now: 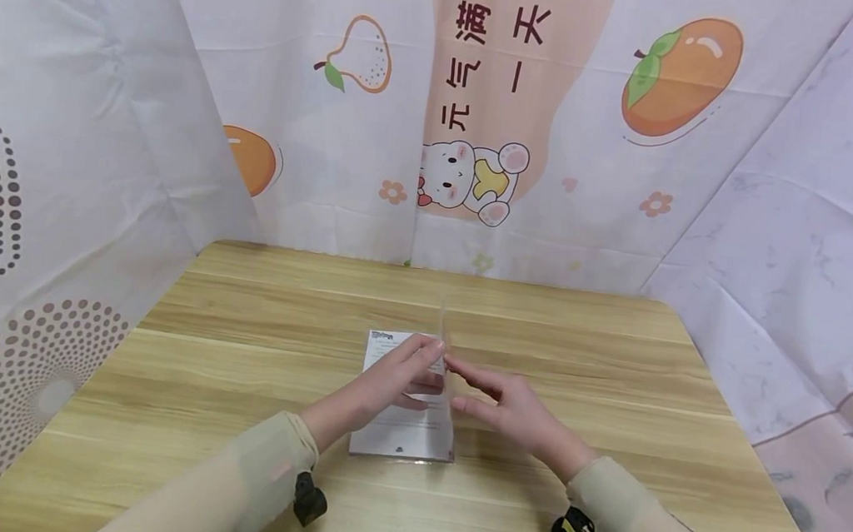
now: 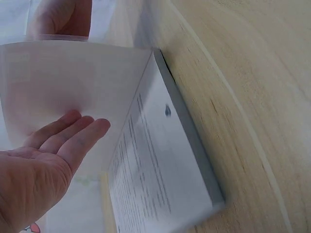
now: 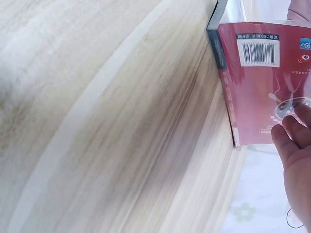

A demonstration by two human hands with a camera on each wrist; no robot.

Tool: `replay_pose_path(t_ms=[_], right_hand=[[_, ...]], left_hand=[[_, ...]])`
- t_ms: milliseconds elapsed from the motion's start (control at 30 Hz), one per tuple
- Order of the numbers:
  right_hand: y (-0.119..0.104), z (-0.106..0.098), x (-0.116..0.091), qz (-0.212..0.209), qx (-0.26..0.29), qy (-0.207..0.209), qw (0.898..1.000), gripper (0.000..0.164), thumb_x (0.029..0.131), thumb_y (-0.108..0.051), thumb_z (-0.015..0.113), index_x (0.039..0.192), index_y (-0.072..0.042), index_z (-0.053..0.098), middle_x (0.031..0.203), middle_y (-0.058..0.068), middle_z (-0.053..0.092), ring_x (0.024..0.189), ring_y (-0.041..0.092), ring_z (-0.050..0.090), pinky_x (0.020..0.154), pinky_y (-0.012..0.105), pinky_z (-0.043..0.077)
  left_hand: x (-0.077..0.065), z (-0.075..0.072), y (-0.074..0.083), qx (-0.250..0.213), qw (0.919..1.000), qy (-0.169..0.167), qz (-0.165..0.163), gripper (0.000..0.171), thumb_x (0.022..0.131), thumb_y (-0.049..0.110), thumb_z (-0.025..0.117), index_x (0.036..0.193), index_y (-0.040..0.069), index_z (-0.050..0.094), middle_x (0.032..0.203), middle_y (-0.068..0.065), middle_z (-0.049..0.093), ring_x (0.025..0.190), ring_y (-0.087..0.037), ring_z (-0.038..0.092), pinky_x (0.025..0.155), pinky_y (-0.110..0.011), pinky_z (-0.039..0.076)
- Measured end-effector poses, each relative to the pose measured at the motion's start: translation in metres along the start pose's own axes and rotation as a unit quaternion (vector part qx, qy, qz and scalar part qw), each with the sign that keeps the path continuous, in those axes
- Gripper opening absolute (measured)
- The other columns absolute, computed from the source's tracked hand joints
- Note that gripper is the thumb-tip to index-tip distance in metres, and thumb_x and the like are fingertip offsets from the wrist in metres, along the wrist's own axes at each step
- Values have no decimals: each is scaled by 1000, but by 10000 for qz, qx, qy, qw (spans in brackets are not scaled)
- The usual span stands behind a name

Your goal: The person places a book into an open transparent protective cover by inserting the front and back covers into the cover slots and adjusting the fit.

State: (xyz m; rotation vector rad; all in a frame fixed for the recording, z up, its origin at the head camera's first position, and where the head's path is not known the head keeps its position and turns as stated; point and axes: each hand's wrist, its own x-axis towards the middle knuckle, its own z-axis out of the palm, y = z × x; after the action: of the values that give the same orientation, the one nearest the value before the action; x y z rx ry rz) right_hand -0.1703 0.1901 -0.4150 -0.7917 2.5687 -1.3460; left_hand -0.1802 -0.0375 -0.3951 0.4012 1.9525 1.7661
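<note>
A book (image 1: 383, 438) lies in the middle of the table with a white printed page facing up. Its cover (image 3: 248, 92) stands raised along the right side, red outside with a barcode, white on its inner face in the left wrist view. My left hand (image 1: 403, 373) reaches over the page, fingers extended against or close to the white inner face. On the opposite side my right hand (image 1: 506, 402) has its fingertips (image 3: 282, 133) at the red face, fingers mostly straight. The raised cover stands between the two hands.
The wooden table (image 1: 238, 368) extends around the book on all sides. Behind it hangs a printed cloth (image 1: 375, 153) with fruit pictures and characters, and more cloth walls flank the left and right. Small black wrist cameras (image 1: 309, 499) sit at both sleeves.
</note>
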Motion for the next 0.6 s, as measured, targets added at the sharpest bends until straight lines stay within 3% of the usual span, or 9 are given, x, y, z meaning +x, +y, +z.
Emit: replay_pose_path(t_ms=[233,367,600], right_hand=[[4,5,0,-563,-743,-64,9956,56,89,-44,66,141,-38,46,136,-1,53,121,17,51,97,49,46],[3,8,0,-773,-813,-210,9935,55,90,-40,66,142,-35,46,135,0,55,120,16,52,96,47,47],[2,12,1,-541,-660,-663,9941,56,92,-36,65,143,-38,42,138,-1,53,119,18,54,94,48,49]], left_hand=[[3,0,-7,-46,9998,155,-153,43,100,44,45,127,10,41,116,-23,65,96,-27,66,83,-50,54],[2,-1,-10,-83,9995,267,-167,39,100,35,42,128,7,42,110,-24,67,88,-29,68,79,-46,56],[-2,-6,-13,259,9983,489,-185,35,99,29,38,126,8,47,105,-22,68,83,-26,69,73,-42,58]])
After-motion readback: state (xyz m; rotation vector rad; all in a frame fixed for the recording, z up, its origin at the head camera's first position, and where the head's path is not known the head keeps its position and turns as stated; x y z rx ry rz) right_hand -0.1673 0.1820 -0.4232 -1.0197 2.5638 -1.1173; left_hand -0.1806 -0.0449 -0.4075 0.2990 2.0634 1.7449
